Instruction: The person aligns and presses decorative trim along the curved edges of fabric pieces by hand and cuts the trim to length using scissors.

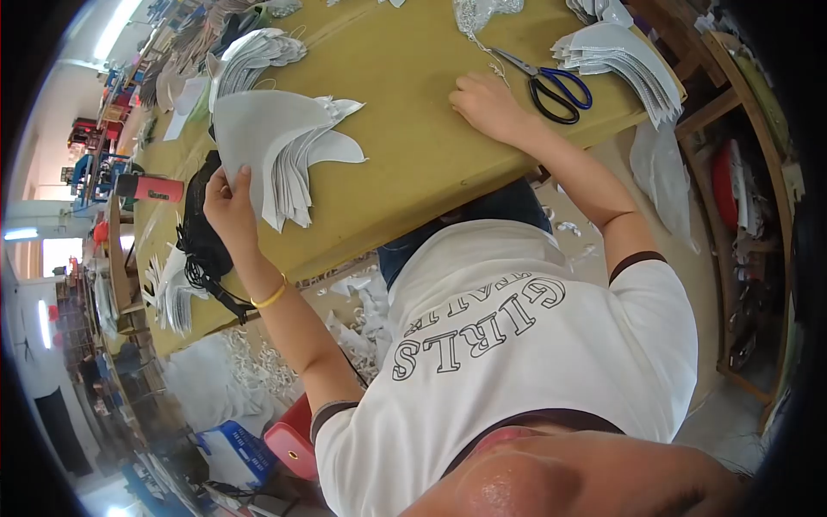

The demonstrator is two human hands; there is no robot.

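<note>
My left hand (230, 194) pinches the lower left edge of a fanned stack of pale grey fabric pieces (280, 146) on the yellow-covered table (396, 95). The stack's pointed corners spread to the right. My right hand (484, 102) rests on the tabletop near its front edge, fingers curled; whether anything is under them is hidden. Just right of it lie scissors (551, 90) with black and blue handles, blades apart and pointing to the upper left. A thin chain or cord runs down beside the blades from a whitish bundle (484, 15) at the far edge.
More fabric stacks (622, 65) lie at the table's right end, at the upper left (258, 59) and at the lower left (177, 293). A black bag (200, 215) and a pink bottle (151, 188) are left of my left hand. Scraps (258, 362) cover the floor.
</note>
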